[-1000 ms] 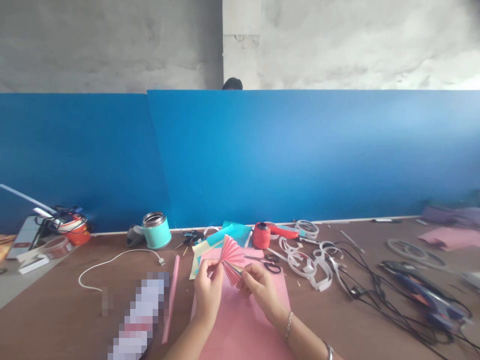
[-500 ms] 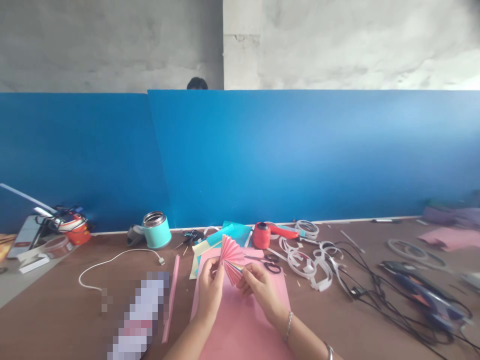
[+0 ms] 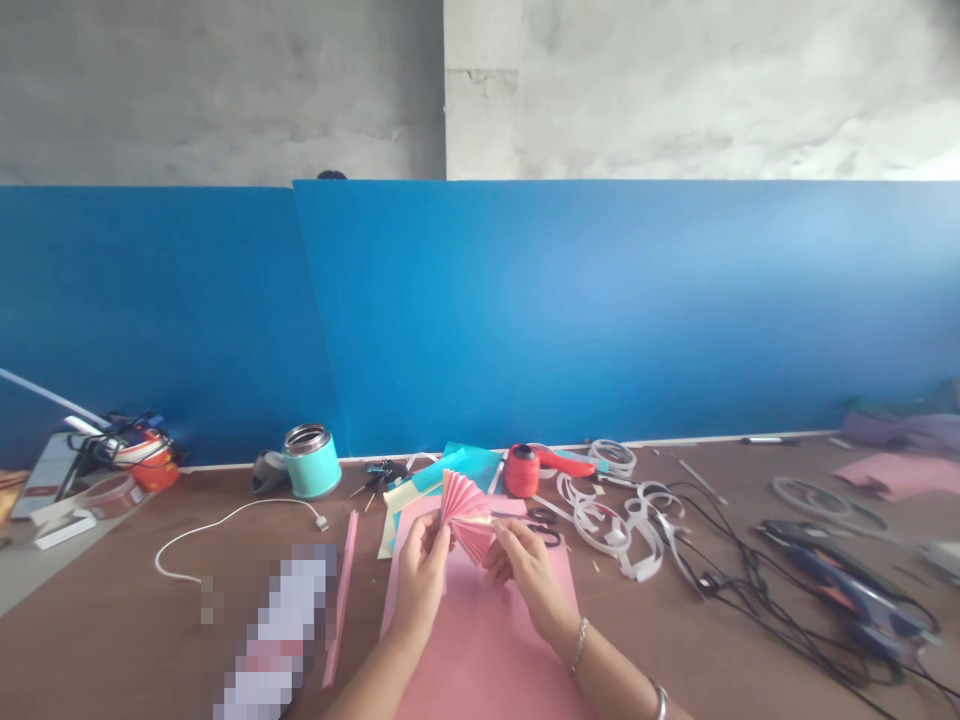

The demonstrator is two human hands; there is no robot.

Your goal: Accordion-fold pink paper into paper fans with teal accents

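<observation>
A pleated pink paper fan (image 3: 466, 508) is spread out above a pink sheet of paper (image 3: 480, 650) on the table. My left hand (image 3: 421, 570) pinches the fan at its gathered left point. With thumb and fingers closed, my right hand (image 3: 526, 572) grips the fan's right edge, near a pale strip between the pleats. Behind the right hand lie scissors (image 3: 553, 537), partly hidden. To the left of the sheet rests a narrow folded pink paper strip (image 3: 342, 600).
Beyond the sheet are blue paper pieces (image 3: 474, 465) and a red tool (image 3: 523, 470). White strip coils (image 3: 604, 525) and black cables (image 3: 750, 570) spread to the right. A turquoise cup (image 3: 312, 462) and a white cable (image 3: 225, 518) sit left. A blue partition (image 3: 600, 320) backs the table.
The fan's right side has opened a little, and my right hand has shifted slightly right and up with its edge. Behind the partition, a person's head has moved left and lower.
</observation>
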